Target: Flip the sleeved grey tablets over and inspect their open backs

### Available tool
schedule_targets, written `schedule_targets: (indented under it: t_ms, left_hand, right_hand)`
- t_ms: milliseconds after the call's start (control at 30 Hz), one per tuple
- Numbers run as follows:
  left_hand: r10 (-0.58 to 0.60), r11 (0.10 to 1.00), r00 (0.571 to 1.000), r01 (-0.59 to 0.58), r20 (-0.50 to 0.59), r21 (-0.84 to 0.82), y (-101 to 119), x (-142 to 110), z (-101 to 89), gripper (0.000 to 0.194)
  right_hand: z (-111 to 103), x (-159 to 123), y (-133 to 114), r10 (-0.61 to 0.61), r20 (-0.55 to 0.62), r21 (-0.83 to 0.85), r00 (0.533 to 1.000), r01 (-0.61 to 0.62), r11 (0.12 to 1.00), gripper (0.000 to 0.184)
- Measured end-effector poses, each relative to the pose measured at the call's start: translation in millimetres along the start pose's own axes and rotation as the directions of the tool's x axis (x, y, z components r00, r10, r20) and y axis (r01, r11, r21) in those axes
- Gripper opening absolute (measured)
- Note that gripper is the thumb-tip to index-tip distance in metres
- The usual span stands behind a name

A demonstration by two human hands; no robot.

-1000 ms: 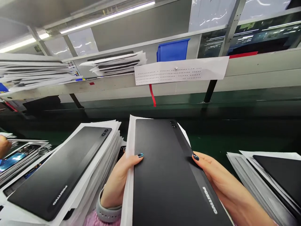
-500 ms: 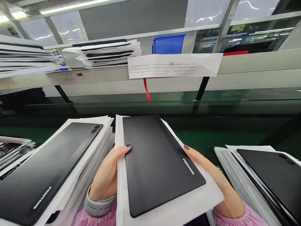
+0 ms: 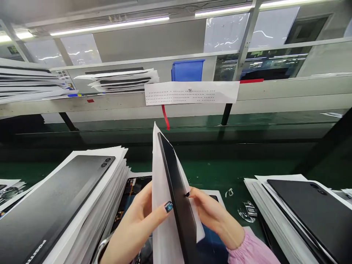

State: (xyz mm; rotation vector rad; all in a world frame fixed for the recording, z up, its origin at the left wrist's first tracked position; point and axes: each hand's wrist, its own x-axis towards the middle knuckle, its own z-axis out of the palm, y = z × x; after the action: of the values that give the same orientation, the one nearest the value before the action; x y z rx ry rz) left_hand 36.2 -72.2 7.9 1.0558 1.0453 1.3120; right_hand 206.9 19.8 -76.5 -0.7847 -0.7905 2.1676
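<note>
Both my hands hold a black tablet (image 3: 176,194) tilted up on its long edge, with a white paper sheet (image 3: 162,216) against it. My left hand (image 3: 137,227) grips the near side and my right hand (image 3: 214,216) pinches the far side, dark-painted nails on both. Below them lies a device with exposed circuitry (image 3: 132,194), partly hidden. To the left, a dark tablet (image 3: 60,187) with twin lenses tops a paper-layered stack (image 3: 110,190). To the right, another black tablet (image 3: 308,209) rests on its own stack (image 3: 255,194).
A green conveyor belt (image 3: 217,172) runs across, with small metal parts (image 3: 247,211) on it. Behind it, a shelf (image 3: 82,104) carries paper-layered stacks (image 3: 118,80), a blue bin (image 3: 187,70) and a dotted white sheet (image 3: 191,92) with a red strap (image 3: 165,117).
The tablet and paper have swung from lying nearly flat to standing tilted on edge between my hands. The device with circuitry below is now uncovered, and the view has shifted slightly.
</note>
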Motion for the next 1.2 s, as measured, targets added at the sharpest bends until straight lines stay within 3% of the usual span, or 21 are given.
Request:
schedule_targets:
  t_ms: [300, 367, 467, 533, 600, 700, 800, 933, 1067, 1200]
  left_hand:
    - [0.001, 0.997, 1.0, -0.003, 0.023, 0.075, -1, -2, -2.7, 0.053]
    - [-0.011, 0.986, 0.992, -0.01, 0.124, 0.165, -2, -3, -8.3, 0.061]
    - [-0.027, 0.954, 0.948, -0.071, 0.318, 0.291, -2, -4, -13.9, 0.078]
    - [-0.037, 0.945, 0.933, -0.083, 0.357, 0.315, -1, -5, -12.4, 0.082]
    - [-0.032, 0.96, 0.959, -0.049, 0.282, 0.276, -1, -5, -7.5, 0.077]
    - [0.007, 0.98, 0.999, -0.015, 0.043, 0.199, -3, -3, 0.0, 0.059]
    - [0.072, 0.98, 0.992, -0.051, -0.104, 0.191, -6, 0, 0.9, 0.048]
    - [0.103, 0.977, 0.989, -0.081, -0.105, 0.199, -8, 1, -0.7, 0.045]
    - [0.07, 0.982, 0.983, -0.039, -0.167, 0.185, -3, -2, 3.5, 0.045]
    - [0.036, 0.995, 0.99, -0.022, -0.136, 0.101, -2, -2, 2.0, 0.059]
  right_hand:
    - [1, -4, -2, -0.037, 0.04, 0.016, 0.998, 0.037, 0.999, 0.009]
    - [0, -4, -1, -0.03, 0.04, 0.02, 0.999, 0.03, 0.999, 0.006]
    - [1, -4, -2, -0.033, 0.027, 0.026, 0.999, 0.032, 0.999, 0.006]
    - [2, -5, -3, -0.037, 0.011, 0.027, 0.999, 0.037, 0.999, 0.007]
    - [3, -5, -4, -0.038, -0.002, 0.023, 0.999, 0.038, 0.999, 0.006]
    - [4, -5, -4, -0.042, -0.022, 0.011, 0.999, 0.042, 0.999, 0.005]
    - [4, -5, -4, -0.058, -0.051, -0.002, 0.997, 0.058, 0.998, 0.005]
    - [4, -7, -5, -0.097, -0.081, -0.027, 0.992, 0.095, 0.995, 0.006]
    - [6, -7, -6, -0.141, -0.096, -0.083, 0.985, 0.133, 0.988, 0.007]
    - [6, -9, -9, -0.339, -0.145, -0.179, 0.929, 0.313, 0.933, 0.013]
